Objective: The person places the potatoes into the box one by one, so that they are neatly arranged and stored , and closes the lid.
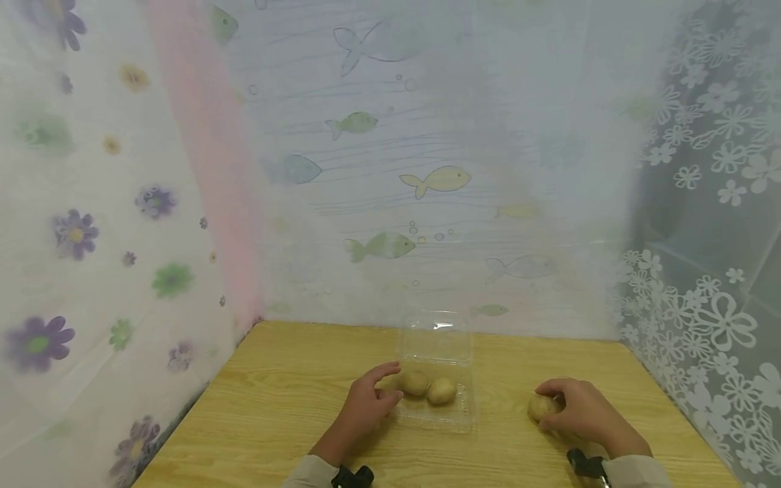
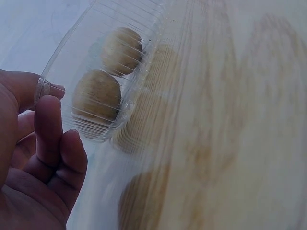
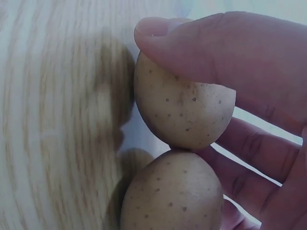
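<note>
A clear plastic clamshell box (image 1: 434,423) lies on the table with its lid (image 1: 436,342) raised at the back. Two potatoes sit side by side in its base, a left one (image 1: 415,383) and a right one (image 1: 442,391). At the box's left edge is my left hand (image 1: 368,401), pinching the rim (image 2: 61,50) between thumb and finger in the left wrist view. Off to the right, my right hand (image 1: 581,411) grips a potato (image 3: 184,110), thumb over it and fingers behind. A second potato (image 3: 172,194) lies right against that one, close to the fingers.
The wood-grain table (image 1: 293,407) is bounded at the back by a fish-print curtain (image 1: 378,176). Flower-print sheets hang on the left side (image 1: 116,271) and the right side (image 1: 702,305). Bare tabletop separates the box from my right hand.
</note>
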`<state>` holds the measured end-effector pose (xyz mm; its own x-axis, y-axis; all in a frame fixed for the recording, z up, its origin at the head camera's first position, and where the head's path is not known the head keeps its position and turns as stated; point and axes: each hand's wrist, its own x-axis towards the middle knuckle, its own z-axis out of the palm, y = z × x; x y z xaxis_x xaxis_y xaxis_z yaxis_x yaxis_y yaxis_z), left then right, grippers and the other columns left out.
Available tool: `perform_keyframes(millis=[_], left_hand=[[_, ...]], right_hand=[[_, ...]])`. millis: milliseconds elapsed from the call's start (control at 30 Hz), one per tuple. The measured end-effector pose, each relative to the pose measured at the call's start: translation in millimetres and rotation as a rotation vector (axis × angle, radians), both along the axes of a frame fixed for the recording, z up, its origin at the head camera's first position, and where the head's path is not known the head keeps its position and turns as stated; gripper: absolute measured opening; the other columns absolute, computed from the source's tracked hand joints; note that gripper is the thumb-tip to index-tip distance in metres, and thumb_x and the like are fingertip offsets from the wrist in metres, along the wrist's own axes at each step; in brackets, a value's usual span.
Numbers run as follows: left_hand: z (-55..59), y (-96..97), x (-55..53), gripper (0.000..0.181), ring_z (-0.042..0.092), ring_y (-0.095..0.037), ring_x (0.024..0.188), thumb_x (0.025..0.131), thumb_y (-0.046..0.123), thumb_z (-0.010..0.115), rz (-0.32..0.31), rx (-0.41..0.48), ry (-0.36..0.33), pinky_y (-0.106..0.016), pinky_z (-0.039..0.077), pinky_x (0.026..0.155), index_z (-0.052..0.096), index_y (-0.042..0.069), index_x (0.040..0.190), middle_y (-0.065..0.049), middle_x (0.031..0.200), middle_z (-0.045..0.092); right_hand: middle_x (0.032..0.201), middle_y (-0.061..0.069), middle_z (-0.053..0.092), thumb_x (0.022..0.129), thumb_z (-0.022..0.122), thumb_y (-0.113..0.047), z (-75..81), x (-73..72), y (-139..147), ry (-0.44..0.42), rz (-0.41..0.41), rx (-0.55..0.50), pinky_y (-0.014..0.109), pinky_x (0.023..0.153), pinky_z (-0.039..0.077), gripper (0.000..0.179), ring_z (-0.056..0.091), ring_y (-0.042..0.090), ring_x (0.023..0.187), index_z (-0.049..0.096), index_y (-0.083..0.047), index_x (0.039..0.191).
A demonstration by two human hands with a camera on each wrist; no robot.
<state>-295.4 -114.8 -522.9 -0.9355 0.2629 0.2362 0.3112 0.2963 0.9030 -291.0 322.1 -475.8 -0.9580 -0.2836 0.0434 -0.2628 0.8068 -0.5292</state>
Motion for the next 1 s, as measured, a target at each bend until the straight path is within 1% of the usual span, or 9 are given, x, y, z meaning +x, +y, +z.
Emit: perform_keyframes(millis=[67,233,333,433,500,733,867,1000], left_hand=[[0.5,-0.3,0.2,0.051,0.048,-0.005,0.049,0.1,0.017,0.069,0.0,-0.001,0.003,-0.025,0.048,0.048,0.055,0.013,0.149,-0.001,0.159,0.049],[0.0,-0.3,-0.8,0.051,0.047,-0.005,0.048,0.101,0.017,0.069,-0.002,-0.008,0.004,-0.026,0.048,0.048,0.054,0.014,0.15,0.0,0.159,0.049],[-0.9,0.0,-1.4,0.051,0.047,-0.005,0.048,0.101,0.017,0.069,-0.001,-0.009,-0.002,-0.026,0.048,0.048,0.055,0.015,0.15,0.003,0.158,0.05],[-0.3,-0.3,-0.9,0.051,0.048,-0.005,0.048,0.1,0.017,0.069,-0.003,-0.011,-0.002,-0.025,0.049,0.049,0.055,0.015,0.149,0.002,0.158,0.05],[0.0,-0.4,-0.5,0.051,0.049,-0.005,0.048,0.1,0.017,0.069,-0.006,-0.01,0.005,-0.025,0.049,0.049,0.055,0.013,0.149,0.0,0.159,0.049],[0.6,-0.1,1.3,0.052,0.049,-0.005,0.048,0.1,0.017,0.07,-0.016,0.009,0.013,-0.024,0.047,0.048,0.054,0.012,0.149,-0.003,0.161,0.047],[1.3,0.3,2.1,0.052,0.048,-0.005,0.048,0.1,0.016,0.07,-0.018,0.011,0.007,-0.024,0.046,0.048,0.054,0.011,0.149,-0.004,0.161,0.046],[1.7,0.3,1.9,0.052,0.046,-0.005,0.047,0.101,0.015,0.069,-0.017,0.009,-0.005,-0.024,0.046,0.047,0.053,0.011,0.15,-0.003,0.161,0.046]], right_hand=[[0.117,0.004,0.074,0.071,0.095,-0.032,1.3,-0.3,0,0.0,0.002,0.0,0.039,0.078,0.057,0.061,0.066,0.018,0.095,0.073,-0.01,0.123],[0.114,0.002,0.074,0.072,0.095,-0.035,3.5,-0.8,2,0.002,0.004,-0.006,0.039,0.077,0.057,0.063,0.066,0.016,0.093,0.073,-0.009,0.125],[0.111,0.0,0.074,0.072,0.094,-0.037,4.3,-0.7,2,0.024,0.009,-0.002,0.036,0.075,0.056,0.062,0.065,0.015,0.091,0.073,-0.01,0.124],[0.108,-0.002,0.074,0.073,0.093,-0.038,6.3,-1.3,1,0.053,0.021,0.011,0.033,0.073,0.055,0.061,0.065,0.013,0.089,0.074,-0.011,0.123],[0.107,-0.003,0.074,0.072,0.093,-0.039,8.2,-1.7,0,0.061,0.015,0.016,0.032,0.073,0.055,0.06,0.065,0.012,0.088,0.074,-0.012,0.122],[0.113,0.0,0.074,0.072,0.094,-0.038,15.2,-2.7,-3,0.054,-0.029,0.001,0.038,0.078,0.056,0.063,0.066,0.015,0.095,0.073,-0.011,0.125],[0.114,0.003,0.074,0.073,0.094,-0.037,19.1,-3.1,-4,0.083,-0.028,0.0,0.041,0.08,0.058,0.063,0.067,0.018,0.096,0.073,-0.009,0.125],[0.113,0.003,0.075,0.073,0.094,-0.037,23.4,-3.8,-8,0.112,-0.023,-0.003,0.041,0.08,0.058,0.062,0.067,0.018,0.096,0.073,-0.008,0.124]])
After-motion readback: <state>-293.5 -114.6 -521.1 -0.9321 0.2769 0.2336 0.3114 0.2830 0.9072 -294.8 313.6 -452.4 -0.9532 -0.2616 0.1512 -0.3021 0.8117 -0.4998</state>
